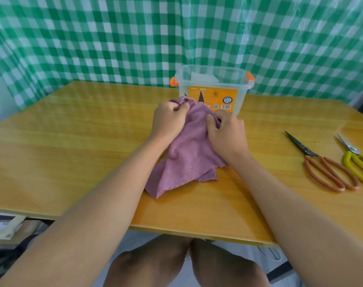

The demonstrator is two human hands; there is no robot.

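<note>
A pink-purple cloth (184,156) lies crumpled in the middle of the wooden table (72,141). My left hand (169,119) grips the cloth's far left edge with curled fingers. My right hand (226,131) pinches the cloth's far right edge, fingers curled round a fold. Both hands hold the far part slightly raised, while the near part trails on the table. A dark pointed tip (200,97) sticks up just behind the cloth; what it belongs to is hidden.
A clear plastic box (244,98) with orange latches and an orange label stands just behind the hands. Orange-handled scissors (325,168) and yellow-handled scissors (356,162) lie at the right. A green checked curtain (114,38) hangs behind the table.
</note>
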